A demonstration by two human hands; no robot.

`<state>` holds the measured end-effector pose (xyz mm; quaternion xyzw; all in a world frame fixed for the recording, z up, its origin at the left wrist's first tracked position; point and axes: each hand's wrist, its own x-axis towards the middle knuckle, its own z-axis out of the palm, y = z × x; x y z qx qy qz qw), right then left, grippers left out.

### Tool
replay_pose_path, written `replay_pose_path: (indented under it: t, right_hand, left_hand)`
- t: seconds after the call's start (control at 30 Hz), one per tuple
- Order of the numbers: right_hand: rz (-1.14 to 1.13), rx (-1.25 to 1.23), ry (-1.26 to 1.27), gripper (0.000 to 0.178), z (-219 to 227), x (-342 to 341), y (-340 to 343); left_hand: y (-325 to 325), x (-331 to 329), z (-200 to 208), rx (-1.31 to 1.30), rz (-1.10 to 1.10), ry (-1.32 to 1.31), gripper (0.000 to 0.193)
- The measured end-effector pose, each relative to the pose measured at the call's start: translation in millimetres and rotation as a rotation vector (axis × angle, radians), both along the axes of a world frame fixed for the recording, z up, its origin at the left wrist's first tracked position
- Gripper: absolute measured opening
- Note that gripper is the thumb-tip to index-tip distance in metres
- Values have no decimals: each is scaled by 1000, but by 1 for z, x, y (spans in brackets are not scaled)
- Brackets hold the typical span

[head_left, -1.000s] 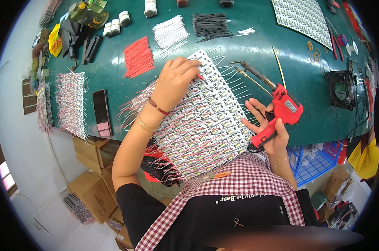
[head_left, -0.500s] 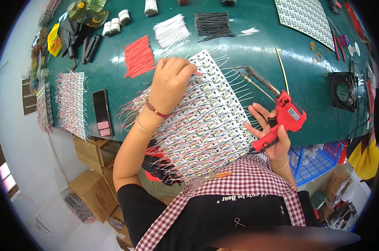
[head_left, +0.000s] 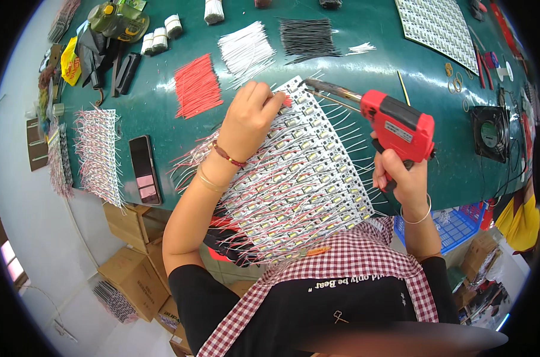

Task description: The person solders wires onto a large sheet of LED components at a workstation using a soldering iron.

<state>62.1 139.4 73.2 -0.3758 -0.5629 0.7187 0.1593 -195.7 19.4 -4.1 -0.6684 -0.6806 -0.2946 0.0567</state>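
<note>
Bent over the board's far left part, my left hand is closed in a pinch on short red wires. My right hand wraps round the handle of a red and black soldering gun. Its tip points left and lies at the far corner of the white circuit board, close to my left fingers; whether it touches cannot be seen. Rows of small components cover the board, with red and white wires hanging over its left side and white ones sticking out on the right. The board's near end rests against my checked apron.
Beyond my hands lie piles of red wires, white wires and black wires. A phone and a wired board are at left. A black fan and another board are at right.
My right hand has closed round the soldering gun's handle and raised it, bringing its tip left to the board's far corner. My left hand has stayed nearly in place.
</note>
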Motion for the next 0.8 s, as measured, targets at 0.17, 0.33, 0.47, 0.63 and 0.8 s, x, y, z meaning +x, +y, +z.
replay_pose_path:
  t: [0.17, 0.33, 0.47, 0.63, 0.8]
  right_hand:
    - [8, 37, -83, 14, -9, -16, -3]
    - [3, 61, -107, 21, -13, -17, -6]
    - [37, 77, -169, 26, -14, -12, -7]
    - [70, 269, -176, 23, -21, -11, -8]
    - [105, 332, -234, 23, -21, -9, -9]
  left_hand:
    - [-1, -2, -1, -2, 25, -8, 31]
    - [0, -3, -1, -5, 18, -6, 28]
    - [0, -3, 0, -19, 13, -16, 27]
    - [1, -4, 0, -33, 9, -19, 25]
    - [2, -4, 1, -29, 5, -9, 22]
